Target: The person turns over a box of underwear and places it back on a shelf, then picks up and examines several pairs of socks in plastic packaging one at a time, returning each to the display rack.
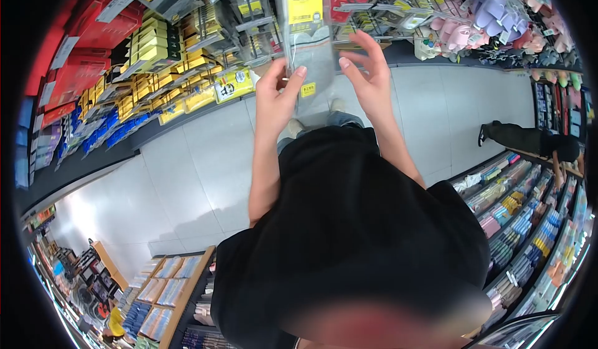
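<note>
I hold a clear plastic packet of grey socks (311,56) with a yellow header label up in front of me. My left hand (277,97) grips its left edge, thumb on the front. My right hand (367,78) holds the right edge, fingers spread around it. A small yellow sticker sits low on the packet. Below the hands my black shirt (349,224) fills the middle of the view.
A shelf wall of yellow, red and blue packaged goods (156,56) runs ahead on the left. Pink and purple slippers (492,19) hang at upper right. Racks of socks (523,218) stand on the right. Another person (529,140) bends down at the far right. Grey tiled floor (205,156) lies between.
</note>
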The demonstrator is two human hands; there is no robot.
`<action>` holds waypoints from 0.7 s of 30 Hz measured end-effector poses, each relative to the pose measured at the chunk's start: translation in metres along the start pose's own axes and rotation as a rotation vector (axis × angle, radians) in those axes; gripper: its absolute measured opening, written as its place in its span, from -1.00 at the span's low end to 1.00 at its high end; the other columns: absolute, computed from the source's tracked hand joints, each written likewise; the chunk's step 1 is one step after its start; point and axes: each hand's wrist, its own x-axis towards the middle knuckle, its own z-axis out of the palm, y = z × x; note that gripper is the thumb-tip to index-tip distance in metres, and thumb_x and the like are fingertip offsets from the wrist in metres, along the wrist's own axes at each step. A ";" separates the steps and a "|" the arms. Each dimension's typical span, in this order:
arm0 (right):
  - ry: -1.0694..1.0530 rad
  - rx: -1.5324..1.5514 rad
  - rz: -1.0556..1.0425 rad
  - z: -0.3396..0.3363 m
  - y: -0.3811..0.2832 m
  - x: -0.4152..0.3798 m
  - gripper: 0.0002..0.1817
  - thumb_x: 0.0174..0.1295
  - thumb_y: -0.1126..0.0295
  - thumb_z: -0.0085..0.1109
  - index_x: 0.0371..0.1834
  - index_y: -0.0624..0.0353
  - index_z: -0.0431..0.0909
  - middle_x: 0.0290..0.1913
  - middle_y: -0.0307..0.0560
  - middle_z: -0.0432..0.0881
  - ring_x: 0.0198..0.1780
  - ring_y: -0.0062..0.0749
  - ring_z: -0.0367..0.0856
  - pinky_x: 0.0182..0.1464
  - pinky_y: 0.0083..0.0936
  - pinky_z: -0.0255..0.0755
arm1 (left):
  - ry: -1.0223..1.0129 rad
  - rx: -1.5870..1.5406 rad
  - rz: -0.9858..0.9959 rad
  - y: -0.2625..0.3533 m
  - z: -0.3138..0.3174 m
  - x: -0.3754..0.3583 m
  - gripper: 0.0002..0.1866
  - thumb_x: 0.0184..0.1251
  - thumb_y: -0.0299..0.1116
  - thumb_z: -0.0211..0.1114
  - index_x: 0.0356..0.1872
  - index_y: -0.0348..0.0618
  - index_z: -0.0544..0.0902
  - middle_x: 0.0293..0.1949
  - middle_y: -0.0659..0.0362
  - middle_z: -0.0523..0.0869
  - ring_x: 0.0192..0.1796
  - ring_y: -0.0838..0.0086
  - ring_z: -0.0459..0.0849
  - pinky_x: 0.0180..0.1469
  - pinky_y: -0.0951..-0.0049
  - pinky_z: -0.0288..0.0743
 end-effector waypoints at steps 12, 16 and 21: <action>-0.138 0.408 0.384 0.002 0.007 0.001 -0.54 0.26 0.43 0.02 0.24 0.32 0.34 0.06 -0.11 0.56 0.03 -0.52 0.52 0.03 -0.60 0.39 | -0.110 0.455 0.316 0.022 0.013 -0.010 -0.60 0.15 -0.39 0.39 0.04 -0.21 0.61 -0.10 0.14 0.63 -0.07 0.43 0.62 -0.13 0.46 0.50; -0.167 0.586 0.372 -0.001 0.013 0.001 -0.54 0.20 0.49 -0.04 0.21 0.31 0.38 0.06 -0.11 0.56 0.07 -0.50 0.51 0.13 -0.57 0.33 | 0.105 0.449 0.216 0.014 0.006 -0.005 -0.66 0.20 -0.41 0.35 0.01 -0.20 0.62 -0.08 0.17 0.63 -0.13 0.50 0.61 -0.17 0.53 0.48; -0.208 0.547 0.429 -0.004 0.012 0.000 -0.55 0.18 0.52 -0.02 0.18 0.32 0.39 0.07 -0.08 0.57 0.10 -0.47 0.50 0.17 -0.54 0.30 | 0.091 0.151 0.099 -0.004 -0.001 0.000 -0.74 0.29 -0.45 0.30 -0.03 -0.29 0.60 -0.21 0.23 0.66 -0.25 0.66 0.55 -0.30 0.65 0.40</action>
